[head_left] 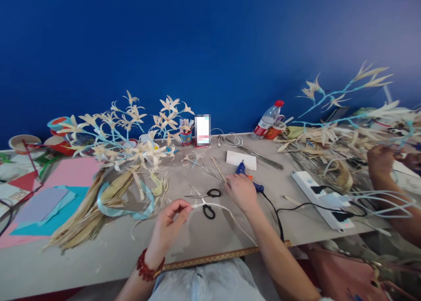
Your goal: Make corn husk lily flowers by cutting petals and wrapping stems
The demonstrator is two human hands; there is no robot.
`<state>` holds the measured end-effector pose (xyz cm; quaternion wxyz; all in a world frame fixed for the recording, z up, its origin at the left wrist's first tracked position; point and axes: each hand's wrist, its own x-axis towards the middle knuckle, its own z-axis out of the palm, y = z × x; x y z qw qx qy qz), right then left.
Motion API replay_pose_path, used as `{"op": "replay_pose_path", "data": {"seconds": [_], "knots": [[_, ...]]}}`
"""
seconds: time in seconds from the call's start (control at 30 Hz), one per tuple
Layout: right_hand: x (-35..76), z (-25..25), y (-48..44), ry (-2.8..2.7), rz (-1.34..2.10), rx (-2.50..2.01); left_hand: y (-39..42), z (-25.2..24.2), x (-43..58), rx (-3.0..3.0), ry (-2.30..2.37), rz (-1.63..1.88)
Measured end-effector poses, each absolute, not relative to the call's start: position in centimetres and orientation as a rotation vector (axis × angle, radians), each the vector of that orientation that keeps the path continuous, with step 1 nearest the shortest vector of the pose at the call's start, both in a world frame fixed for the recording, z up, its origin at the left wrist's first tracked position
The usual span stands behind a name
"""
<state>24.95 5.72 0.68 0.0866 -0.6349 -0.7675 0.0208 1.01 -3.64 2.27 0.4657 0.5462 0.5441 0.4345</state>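
Observation:
My left hand [174, 217] has thumb and fingertips pinched on one end of a thin white strip [215, 204]. From there the strip runs right across the scissors and curves down to the table's front edge. Black-handled scissors [208, 211] lie spread on the table just beyond the left hand. My right hand [241, 190] is palm down beside the blue glue gun [241, 167], partly covering it. Its fingertips reach the lower end of a thin wooden stick [218, 168]; whether they grip it is hidden.
Pale husk flowers [131, 117] on blue stems and a bundle of dry husks [85, 209] are at left. A white power strip [324, 204] with cables lies at right, near another person's hand [381, 161]. A bottle [268, 119] leans behind. Thin wires [263, 157] lie near a white card [235, 159].

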Motion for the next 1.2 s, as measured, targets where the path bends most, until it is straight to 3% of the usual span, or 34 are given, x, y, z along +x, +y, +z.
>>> {"op": "replay_pose_path", "data": {"seconds": [0.27, 0.47, 0.53, 0.67, 0.97, 1.2], "knots": [[23.9, -0.7, 7.6, -2.069, 0.262, -1.885, -3.3, 1.8, 0.7, 1.256, 1.281, 1.101], [25.2, 0.4, 7.0, -1.871, 0.530, -1.632, -2.8, 2.2, 1.0, 1.187, 1.241, 1.136], [24.8, 0.7, 5.4, -1.763, 0.684, -1.534, -2.6, 2.3, 1.3, 1.173, 1.224, 1.138], [22.0, 1.4, 1.2, -1.422, 1.357, -1.253, -2.5, 2.4, 2.0, 1.205, 1.214, 1.138], [18.4, 2.9, -1.7, -1.825, 1.061, -1.117, -3.2, 4.1, 2.8, 1.526, 1.326, 1.117], [18.0, 1.9, -1.9, -1.556, 1.404, -1.113, -3.7, 4.2, 2.7, 1.587, 1.297, 1.131]]}}
